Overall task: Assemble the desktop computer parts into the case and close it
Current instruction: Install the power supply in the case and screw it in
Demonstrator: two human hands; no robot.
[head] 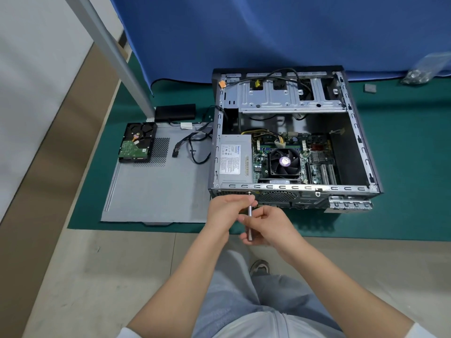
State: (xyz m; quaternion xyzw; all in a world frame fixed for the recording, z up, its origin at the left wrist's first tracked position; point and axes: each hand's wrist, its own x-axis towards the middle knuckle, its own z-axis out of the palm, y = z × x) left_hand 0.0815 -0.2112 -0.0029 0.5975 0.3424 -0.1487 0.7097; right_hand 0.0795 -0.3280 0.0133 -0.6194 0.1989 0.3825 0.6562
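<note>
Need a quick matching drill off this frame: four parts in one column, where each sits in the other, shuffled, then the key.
Things:
1. hard drive
2. power supply
3. CPU fan
4. screwdriver

Places:
A. middle of the motherboard, inside the case
B. held by both hands at the case's near wall
C. on the detached side panel, left of the case
D. inside the case, against its left wall

Pairs: 1-C, 2-D, 3-A, 4-B
</note>
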